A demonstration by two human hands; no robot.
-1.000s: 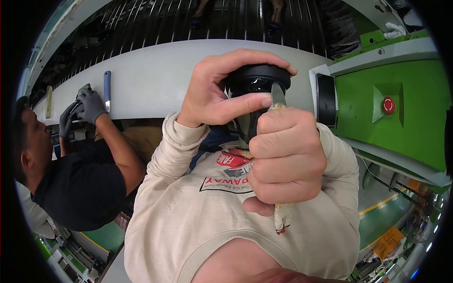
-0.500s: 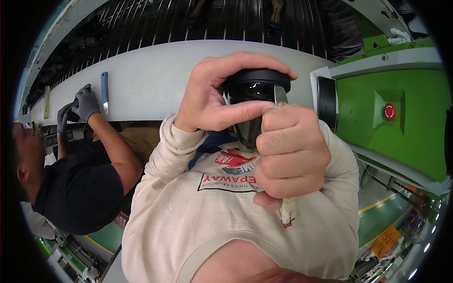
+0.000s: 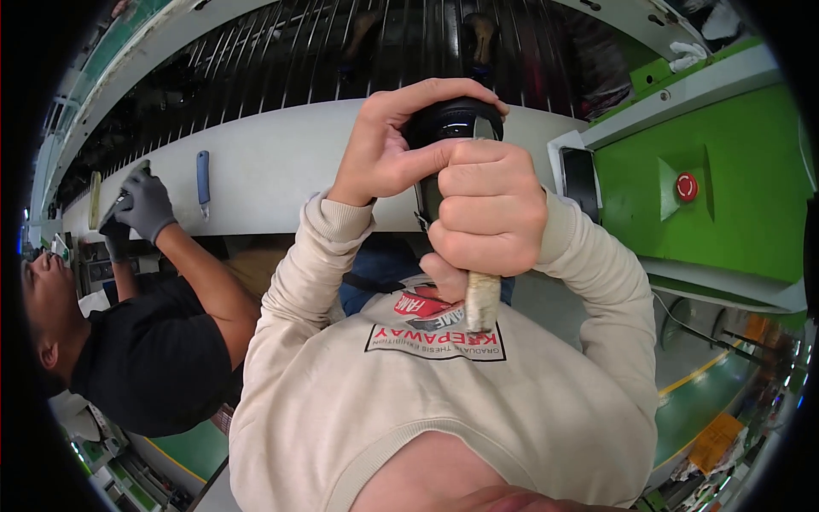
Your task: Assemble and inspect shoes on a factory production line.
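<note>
My left hand (image 3: 388,154) is curled round a glossy black shoe (image 3: 448,128), fingers over its thick sole and thumb near the blade. Closed in a fist, my right hand (image 3: 490,205) grips a knife (image 3: 484,303) whose handle is wrapped in worn pale tape. The knife's blade (image 3: 484,128) lies against the shoe's right edge, close to my left thumb. Both hands are above the near edge of the white worktable (image 3: 281,162). My right fist hides much of the shoe's lower part.
A blue-handled knife (image 3: 203,179) lies on the table at left. Beside me a co-worker's grey-gloved hand (image 3: 147,205) holds a dark item. A phone-like black slab (image 3: 580,181) rests at right by a green machine with a red button (image 3: 687,187). Dark rollers (image 3: 281,51) run behind.
Both hands, with the shoe and knife, have shifted slightly left and up in the picture. More of the knife's taped handle shows below my right fist. The co-worker's hands have tilted their item upward.
</note>
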